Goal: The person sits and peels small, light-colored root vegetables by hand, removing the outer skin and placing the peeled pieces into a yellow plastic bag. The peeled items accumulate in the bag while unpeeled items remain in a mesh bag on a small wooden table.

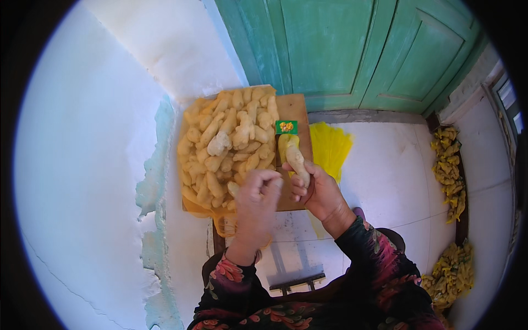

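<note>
My right hand (315,189) holds a long pale ginger root (295,159) upright over the brown board, with its fingers wrapped round the lower end. Yellow mesh shows at the upper end of the root, just below a green label (286,127) with a picture on it. My left hand (262,198) is slightly blurred, its fingers curled, beside the right hand and over the near edge of the ginger pile (225,144); nothing is seen in it. The pile lies in an orange mesh bag, with a paler root (219,143) on top.
Bright yellow mesh (330,146) hangs beyond the board (295,107). Green panelled doors (326,45) stand behind, and a wall with peeling paint (154,165) is at the left. Along the right wall lie filled yellow mesh bags of ginger (449,272). A dark metal frame (297,282) is near my body.
</note>
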